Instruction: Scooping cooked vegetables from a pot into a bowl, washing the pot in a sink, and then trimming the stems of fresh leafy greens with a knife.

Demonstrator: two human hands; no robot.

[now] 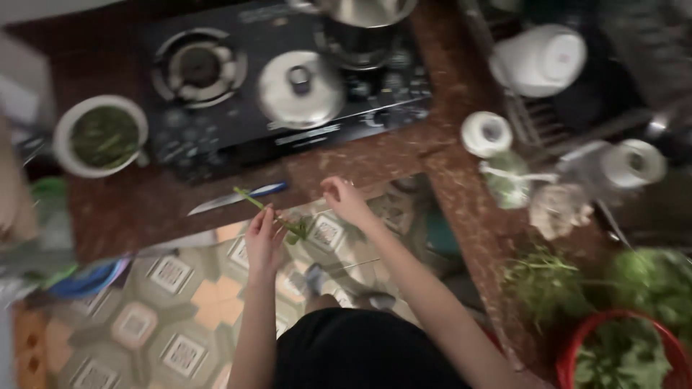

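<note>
- The left hand pinches a green stem between its fingers, over the edge of the surface.
- The right hand hovers just beside it, fingers loosely curled; whether it grips the stem's leafy end cannot be told through the blur.
- A knife with a blue handle lies on the surface, just behind the stem.
- No label is readable; white tubs and jars stand to the right, near a rack.
- A white bowl of greens sits at the left, beside a black stove bearing a steel lid and a pot.
- The surface is dark reddish stone, turning a corner at the right.
- A red basket of leafy greens sits at lower right.
- The floor below has patterned tiles.
</note>
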